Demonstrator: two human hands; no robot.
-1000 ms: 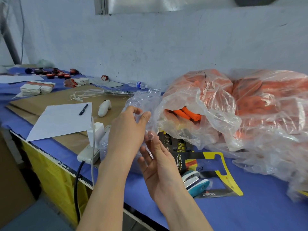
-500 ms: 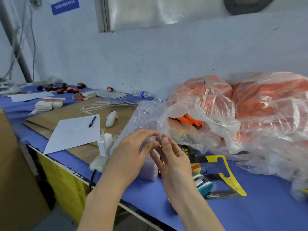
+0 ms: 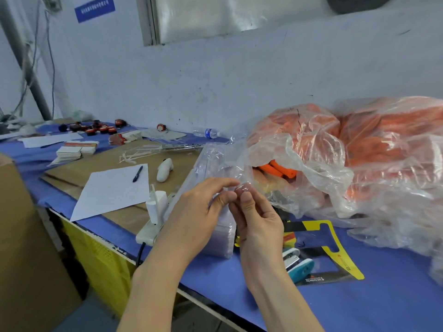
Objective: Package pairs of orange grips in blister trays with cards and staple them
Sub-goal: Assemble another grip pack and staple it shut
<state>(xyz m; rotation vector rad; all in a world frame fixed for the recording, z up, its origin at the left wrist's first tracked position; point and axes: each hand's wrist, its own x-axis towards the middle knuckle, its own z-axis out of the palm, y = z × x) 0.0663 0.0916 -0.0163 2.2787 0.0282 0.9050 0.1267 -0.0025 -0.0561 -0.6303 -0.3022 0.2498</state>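
**Both hands pinch one clear tray**

Left hand (image 3: 203, 212): the forearm rises from the lower edge and the back of the hand faces the camera. The fingers are curled. Thumb and forefinger are closed on the thin edge of a clear tray (image 3: 242, 188). Directly below these fingers, a wrapped stack of trays (image 3: 224, 238) stands on the blue table (image 3: 383, 307).

Right hand (image 3: 260, 226): the forearm enters from the lower right and the palm is turned toward the left hand. The fingers point upward. Their tips are pressed together on the same tray and touch the left fingertips.

Orange grips (image 3: 278, 170) lie beyond and to the right of the fingertips, in the open mouth of a plastic bag (image 3: 335, 164). A card (image 3: 321, 267) and a stapler (image 3: 298, 265) lie on the table to the right of the right wrist.

Change: one second earlier, the right fingers were spread and the palm faced up. Half a second earlier, the fingertips had already met.
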